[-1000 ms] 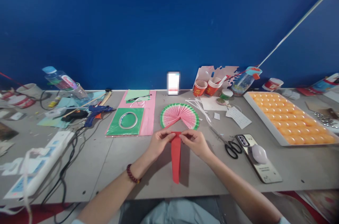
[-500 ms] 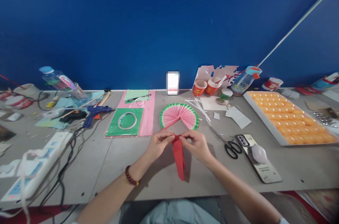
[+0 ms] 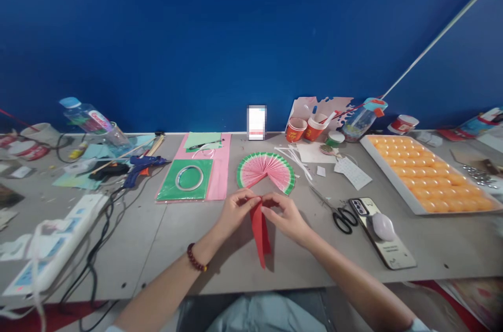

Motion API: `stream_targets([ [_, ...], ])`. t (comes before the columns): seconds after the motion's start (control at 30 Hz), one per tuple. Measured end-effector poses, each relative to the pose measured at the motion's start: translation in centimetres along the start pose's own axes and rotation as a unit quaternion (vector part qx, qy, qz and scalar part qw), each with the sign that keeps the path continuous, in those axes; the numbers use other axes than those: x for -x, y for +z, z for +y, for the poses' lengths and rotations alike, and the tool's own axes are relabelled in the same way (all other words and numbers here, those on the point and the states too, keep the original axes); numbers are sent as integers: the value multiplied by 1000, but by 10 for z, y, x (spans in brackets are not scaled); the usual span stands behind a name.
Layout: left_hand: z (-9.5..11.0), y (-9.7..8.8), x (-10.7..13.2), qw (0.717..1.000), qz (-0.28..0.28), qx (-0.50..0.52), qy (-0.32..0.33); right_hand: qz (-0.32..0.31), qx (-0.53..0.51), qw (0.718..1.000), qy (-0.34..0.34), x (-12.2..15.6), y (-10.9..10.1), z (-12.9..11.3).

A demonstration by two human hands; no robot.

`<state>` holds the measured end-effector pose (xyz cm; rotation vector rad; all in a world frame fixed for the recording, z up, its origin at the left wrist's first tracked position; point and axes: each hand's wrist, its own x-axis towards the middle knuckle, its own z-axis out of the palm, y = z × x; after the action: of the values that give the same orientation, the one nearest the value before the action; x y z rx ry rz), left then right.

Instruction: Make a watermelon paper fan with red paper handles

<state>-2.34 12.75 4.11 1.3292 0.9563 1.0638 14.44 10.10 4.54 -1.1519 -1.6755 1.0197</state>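
Observation:
A strip of red paper point(image 3: 260, 235) hangs folded from my fingers, its loose ends pointing down toward the table's front edge. Thumb and fingers of my left hand point(image 3: 240, 210) pinch its top end. My right hand point(image 3: 283, 216) is closed on the same end from the other side, the fingertips close together. Just beyond both hands a pleated paper fan point(image 3: 264, 170), pink inside with a green rim like a watermelon slice, lies spread out with a gap at its front. Fingers partly hide the top of the red paper.
Right of my hands lie scissors point(image 3: 341, 219) and a phone point(image 3: 387, 248) with a mouse point(image 3: 383, 227) on it. Farther right is a tray of orange balls point(image 3: 432, 172). To the left are a tape roll point(image 3: 189, 178), a blue glue gun point(image 3: 141, 168) and a power strip point(image 3: 58, 243).
The red paper has swung slightly left and its two layers hang farther apart. My right hand has shifted a little left along the paper's top.

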Motion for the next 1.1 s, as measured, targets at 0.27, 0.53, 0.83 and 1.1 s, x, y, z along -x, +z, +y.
stream_targets([
  [0.27, 0, 0, 0, 997, 61, -5, 42, -69, -44, 994, 70, 5, 9, 6],
  [0.53, -9, -9, -11, 982, 177, 62, -22, -30, -89, 989, 115, -4, 3, 15],
  [0.83, 10, -24, -12, 996, 34, -83, -15, 41, 31, 993, 108, -5, -3, 11],
  [1.1, 21, -39, -17, 980, -34, -193, 34, 13, 60, 993, 98, -6, -8, 13],
])
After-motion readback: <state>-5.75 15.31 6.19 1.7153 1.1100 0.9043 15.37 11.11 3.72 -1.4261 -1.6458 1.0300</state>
